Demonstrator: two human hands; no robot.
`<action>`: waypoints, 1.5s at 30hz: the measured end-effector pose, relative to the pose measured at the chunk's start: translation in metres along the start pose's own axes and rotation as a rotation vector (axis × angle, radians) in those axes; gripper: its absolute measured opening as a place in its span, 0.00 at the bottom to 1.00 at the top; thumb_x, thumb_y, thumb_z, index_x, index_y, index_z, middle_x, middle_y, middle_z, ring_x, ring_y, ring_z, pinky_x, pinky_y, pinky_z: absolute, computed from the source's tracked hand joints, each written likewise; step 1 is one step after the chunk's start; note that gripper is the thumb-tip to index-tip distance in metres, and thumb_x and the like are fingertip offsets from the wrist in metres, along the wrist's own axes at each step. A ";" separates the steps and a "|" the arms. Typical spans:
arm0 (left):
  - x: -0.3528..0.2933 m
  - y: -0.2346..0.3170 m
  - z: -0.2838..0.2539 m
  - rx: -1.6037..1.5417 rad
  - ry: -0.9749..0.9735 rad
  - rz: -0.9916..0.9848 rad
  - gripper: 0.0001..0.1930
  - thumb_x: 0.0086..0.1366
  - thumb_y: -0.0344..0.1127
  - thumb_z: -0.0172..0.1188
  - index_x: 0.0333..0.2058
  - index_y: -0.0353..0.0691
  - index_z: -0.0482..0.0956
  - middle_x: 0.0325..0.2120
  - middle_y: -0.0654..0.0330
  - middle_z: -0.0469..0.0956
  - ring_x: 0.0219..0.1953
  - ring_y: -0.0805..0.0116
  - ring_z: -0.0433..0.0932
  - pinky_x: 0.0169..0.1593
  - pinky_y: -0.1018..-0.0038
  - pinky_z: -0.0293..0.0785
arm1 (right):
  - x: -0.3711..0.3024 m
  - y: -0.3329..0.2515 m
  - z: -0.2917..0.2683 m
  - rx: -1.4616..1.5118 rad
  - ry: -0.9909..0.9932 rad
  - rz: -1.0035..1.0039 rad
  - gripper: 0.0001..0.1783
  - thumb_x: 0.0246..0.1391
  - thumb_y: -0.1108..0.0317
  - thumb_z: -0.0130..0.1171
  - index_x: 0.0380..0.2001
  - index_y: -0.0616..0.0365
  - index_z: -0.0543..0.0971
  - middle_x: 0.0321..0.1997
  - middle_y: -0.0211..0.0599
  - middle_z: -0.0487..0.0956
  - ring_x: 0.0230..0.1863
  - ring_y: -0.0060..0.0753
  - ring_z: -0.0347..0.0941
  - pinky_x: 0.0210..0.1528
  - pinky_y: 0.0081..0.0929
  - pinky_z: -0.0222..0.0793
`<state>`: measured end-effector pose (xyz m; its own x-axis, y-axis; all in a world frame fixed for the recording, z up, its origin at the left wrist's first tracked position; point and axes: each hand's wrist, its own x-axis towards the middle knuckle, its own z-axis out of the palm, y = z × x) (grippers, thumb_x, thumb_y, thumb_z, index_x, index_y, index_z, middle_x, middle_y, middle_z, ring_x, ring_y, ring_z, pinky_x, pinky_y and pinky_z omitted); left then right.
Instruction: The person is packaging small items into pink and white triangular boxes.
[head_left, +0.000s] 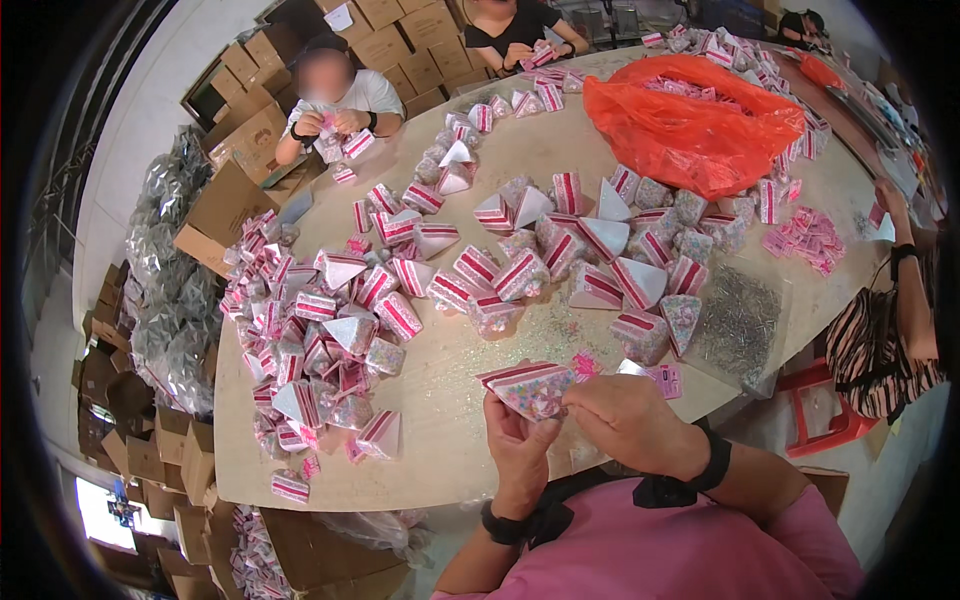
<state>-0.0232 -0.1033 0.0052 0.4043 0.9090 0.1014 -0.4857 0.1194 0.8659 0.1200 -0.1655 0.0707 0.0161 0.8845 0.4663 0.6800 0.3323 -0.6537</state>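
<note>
My left hand point(520, 452) is closed round the underside of a wedge-shaped toy cake slice point(528, 388), with pink and white layers and a side of pastel speckles. At the slice's right end my right hand point(635, 422) is closed in a pinch, its fingertips against the speckled side. Whatever those fingertips hold is too small or hidden to make out. Just beyond my hands lie a bright pink tag point(585, 365) and a pink printed card point(665, 380). To their right, a clear plastic bag point(740, 320) holds many thin metal pins.
Heaps of similar cake slices point(310, 340) cover the table's left and middle. A red plastic bag point(690, 130) and pink cards point(805, 240) are at the right. Two people point(345, 105) work across the table, another at the right. Cardboard boxes point(230, 215) and a red stool point(815, 410) stand around.
</note>
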 end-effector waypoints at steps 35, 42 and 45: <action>-0.005 -0.005 0.013 0.191 0.090 0.039 0.35 0.53 0.20 0.63 0.57 0.36 0.55 0.50 0.58 0.65 0.53 0.67 0.67 0.57 0.70 0.65 | -0.003 0.015 0.009 -0.308 0.132 -0.193 0.08 0.39 0.73 0.59 0.23 0.57 0.70 0.18 0.33 0.68 0.20 0.36 0.68 0.22 0.33 0.60; -0.003 -0.009 0.011 0.240 0.101 0.041 0.34 0.53 0.21 0.63 0.56 0.36 0.56 0.49 0.57 0.65 0.52 0.67 0.68 0.57 0.70 0.65 | -0.004 0.019 0.012 -0.330 0.119 -0.188 0.09 0.39 0.72 0.60 0.22 0.56 0.69 0.17 0.34 0.66 0.20 0.36 0.68 0.22 0.32 0.61; -0.003 -0.010 0.012 0.248 0.105 0.051 0.34 0.52 0.21 0.65 0.55 0.35 0.56 0.48 0.57 0.65 0.52 0.68 0.68 0.57 0.71 0.64 | -0.006 0.024 0.012 -0.311 0.072 -0.165 0.09 0.39 0.71 0.60 0.22 0.57 0.69 0.18 0.35 0.66 0.20 0.37 0.68 0.22 0.34 0.62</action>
<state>-0.0101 -0.1123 0.0027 0.2955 0.9492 0.1079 -0.2938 -0.0171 0.9557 0.1276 -0.1586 0.0455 -0.0686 0.7983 0.5983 0.8682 0.3433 -0.3584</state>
